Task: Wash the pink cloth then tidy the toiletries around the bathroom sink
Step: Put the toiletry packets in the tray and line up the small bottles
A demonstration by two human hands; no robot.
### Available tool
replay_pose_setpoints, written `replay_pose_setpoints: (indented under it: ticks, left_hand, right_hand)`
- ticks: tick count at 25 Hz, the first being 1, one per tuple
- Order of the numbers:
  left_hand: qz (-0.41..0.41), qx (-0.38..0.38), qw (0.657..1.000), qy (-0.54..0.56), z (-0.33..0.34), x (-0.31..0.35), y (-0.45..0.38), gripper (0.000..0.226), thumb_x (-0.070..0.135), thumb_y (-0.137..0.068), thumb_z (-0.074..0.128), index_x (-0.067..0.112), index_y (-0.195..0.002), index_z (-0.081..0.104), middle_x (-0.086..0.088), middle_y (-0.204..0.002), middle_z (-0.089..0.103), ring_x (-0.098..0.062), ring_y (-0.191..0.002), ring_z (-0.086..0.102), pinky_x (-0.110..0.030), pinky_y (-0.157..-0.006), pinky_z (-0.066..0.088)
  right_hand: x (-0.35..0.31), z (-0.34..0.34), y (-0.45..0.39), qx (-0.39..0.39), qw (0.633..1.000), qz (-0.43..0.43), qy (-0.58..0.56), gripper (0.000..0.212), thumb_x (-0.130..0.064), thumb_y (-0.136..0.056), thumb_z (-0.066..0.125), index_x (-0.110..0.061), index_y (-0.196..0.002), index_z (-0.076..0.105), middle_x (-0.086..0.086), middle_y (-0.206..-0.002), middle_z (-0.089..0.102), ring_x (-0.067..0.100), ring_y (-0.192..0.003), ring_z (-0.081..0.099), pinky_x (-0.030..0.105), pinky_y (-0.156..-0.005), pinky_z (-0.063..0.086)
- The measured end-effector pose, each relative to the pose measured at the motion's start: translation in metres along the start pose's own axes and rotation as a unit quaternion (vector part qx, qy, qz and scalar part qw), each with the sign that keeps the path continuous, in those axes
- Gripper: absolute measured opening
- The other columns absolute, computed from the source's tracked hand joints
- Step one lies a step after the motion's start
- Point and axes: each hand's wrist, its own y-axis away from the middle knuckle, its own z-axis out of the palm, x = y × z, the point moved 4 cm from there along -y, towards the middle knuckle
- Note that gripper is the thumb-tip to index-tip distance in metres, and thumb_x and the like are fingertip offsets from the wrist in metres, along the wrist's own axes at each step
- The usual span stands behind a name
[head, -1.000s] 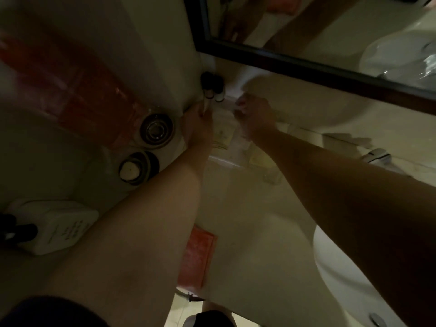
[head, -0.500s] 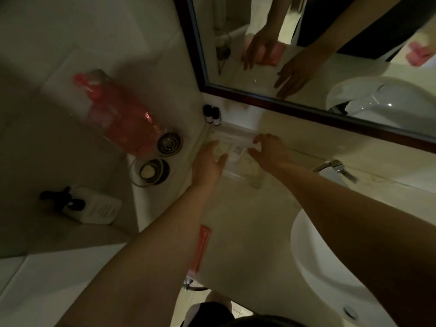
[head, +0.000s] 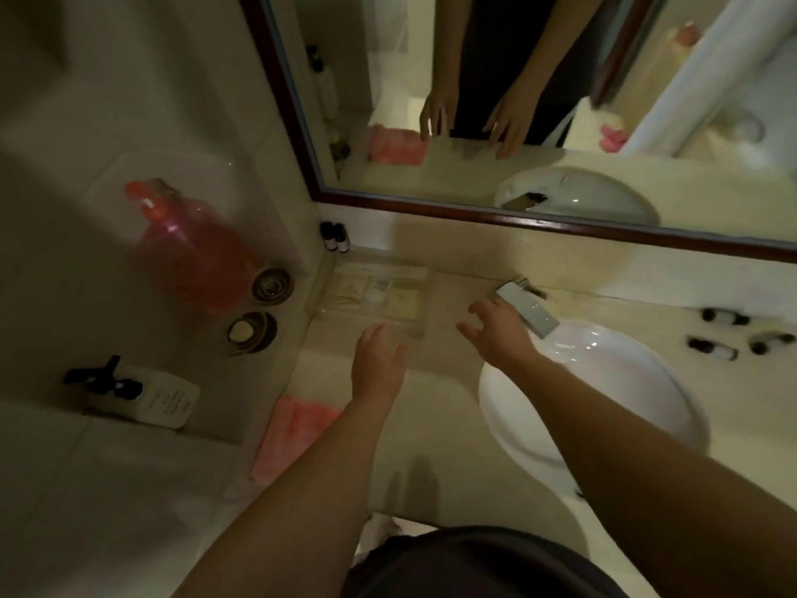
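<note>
A clear tray with flat toiletry packets sits on the counter below the mirror, left of the tap. My left hand hovers just in front of the tray, fingers spread, holding nothing. My right hand is open too, between the tray and the white sink. The pink cloth lies folded at the counter's left front edge, partly under my left forearm. Two small dark-capped bottles stand in the back corner. Three small bottles lie on the counter right of the sink.
A chrome tap juts over the sink. On the left wall hang a pink pump bottle, a white pump bottle and two round metal holders. The dark-framed mirror runs behind the counter.
Both hands have let go of the tray and drawn back toward me, fingers spread. The view has pulled back, showing the sink, the pink cloth and the bottles on the right.
</note>
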Motion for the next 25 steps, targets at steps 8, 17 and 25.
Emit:
replay_pose_setpoints:
  ticks: [8, 17, 25]
  left_hand:
    - [0.109, -0.121, 0.986, 0.038, 0.036, 0.048, 0.057, 0.044, 0.034, -0.089, 0.059, 0.016, -0.129, 0.055, -0.002, -0.131, 0.056, -0.021, -0.123, 0.048, -0.03, -0.1, 0.038]
    - [0.155, -0.172, 0.969, 0.08, 0.071, 0.101, 0.104, 0.047, 0.034, -0.089, 0.062, 0.017, -0.132, 0.052, -0.002, -0.135, 0.054, -0.019, -0.127, 0.046, -0.025, -0.104, 0.034]
    - [0.187, -0.213, 0.959, 0.027, 0.143, 0.162, 0.151, 0.045, 0.035, -0.089, 0.061, 0.018, -0.13, 0.052, 0.001, -0.13, 0.056, -0.019, -0.123, 0.047, -0.026, -0.102, 0.035]
  right_hand:
    - [0.04, -0.02, 0.107, 0.103, 0.987, 0.119, -0.03, 0.039, -0.038, -0.089, 0.06, -0.015, -0.122, 0.057, 0.008, -0.128, 0.055, 0.024, -0.123, 0.044, 0.038, -0.099, 0.039]
    - [0.094, -0.041, 0.174, 0.166, 0.965, 0.199, -0.044, 0.036, -0.036, -0.09, 0.06, -0.015, -0.12, 0.058, 0.004, -0.123, 0.058, 0.021, -0.118, 0.047, 0.03, -0.094, 0.039]
    - [0.19, -0.075, 0.215, 0.169, 0.96, 0.215, -0.056, 0.038, -0.035, -0.09, 0.061, -0.015, -0.122, 0.056, 0.006, -0.13, 0.054, 0.023, -0.122, 0.045, 0.035, -0.101, 0.039]
